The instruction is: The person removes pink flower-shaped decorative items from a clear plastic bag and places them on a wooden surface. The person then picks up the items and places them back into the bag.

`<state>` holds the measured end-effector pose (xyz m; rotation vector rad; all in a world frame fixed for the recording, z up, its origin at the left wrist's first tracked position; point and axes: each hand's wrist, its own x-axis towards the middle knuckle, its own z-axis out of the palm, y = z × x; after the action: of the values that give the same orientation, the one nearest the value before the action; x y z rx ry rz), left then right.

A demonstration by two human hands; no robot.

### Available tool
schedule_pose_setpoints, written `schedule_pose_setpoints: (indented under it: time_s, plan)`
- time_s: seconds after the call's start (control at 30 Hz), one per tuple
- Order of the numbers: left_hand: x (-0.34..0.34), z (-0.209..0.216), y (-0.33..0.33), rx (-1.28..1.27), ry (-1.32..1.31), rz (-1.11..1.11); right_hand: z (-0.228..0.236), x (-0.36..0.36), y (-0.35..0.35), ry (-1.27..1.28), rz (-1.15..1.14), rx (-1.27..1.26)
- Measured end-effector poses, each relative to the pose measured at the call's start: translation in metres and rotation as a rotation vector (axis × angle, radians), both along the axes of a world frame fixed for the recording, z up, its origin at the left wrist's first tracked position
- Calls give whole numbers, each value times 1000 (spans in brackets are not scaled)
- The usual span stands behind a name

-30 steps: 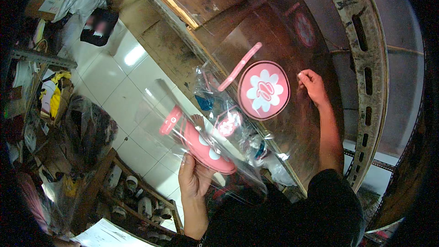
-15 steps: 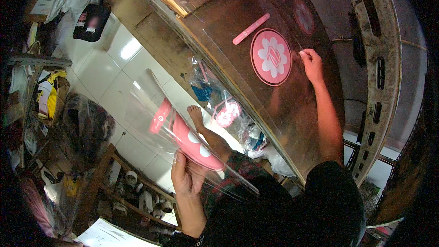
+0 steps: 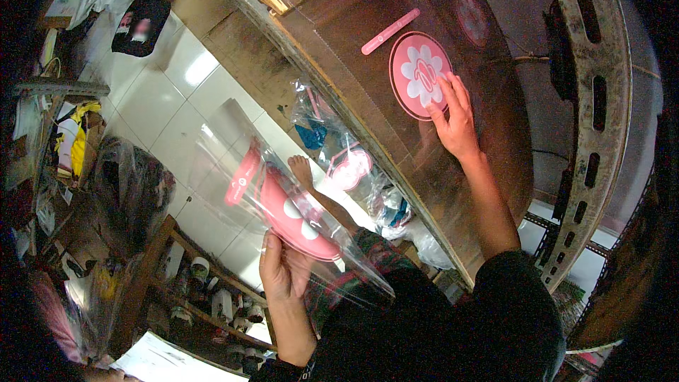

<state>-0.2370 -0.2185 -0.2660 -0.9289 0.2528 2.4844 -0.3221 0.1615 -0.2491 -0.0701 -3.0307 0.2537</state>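
Note:
My left hand (image 3: 285,267) is closed on the edge of a curled clear plastic sheet (image 3: 332,223), held up off the table at the lower middle. It bears a pink strip and part of a pink disc with white petals. Another clear printed sheet (image 3: 346,74) lies flat on the brown tabletop. On it show a pink strip (image 3: 390,31) and a pink round flower print (image 3: 412,71). My right hand (image 3: 456,119) is open, its fingertips over that round print's right side. Whether the sheets are single films or bags, I cannot tell.
The brown table (image 3: 431,191) slants across the right, a perforated metal beam (image 3: 596,99) beyond it. Below its edge sits a bundle of clear plastic with similar pink prints (image 3: 350,168). A wooden rack (image 3: 212,297) with rolls stands lower left. White floor tiles (image 3: 159,102) show between.
My right hand has let go of a pinch to the right of the round print. It has moved left onto the print with fingers spread. My left hand still holds its sheet.

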Motion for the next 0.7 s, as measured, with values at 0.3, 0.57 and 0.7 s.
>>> schedule_pose_setpoints:
  time_s: [0.3,0.57,0.7]
  plan:
    - [5,-9,-6,45,80,7,-2,-6,7,5,41,-15]
    - [3,-1,-4,-9,-7,33,-2,-6,4,-1,11,-7]
    - [6,-3,-5,14,8,32,1,-6,0,0,11,-17]
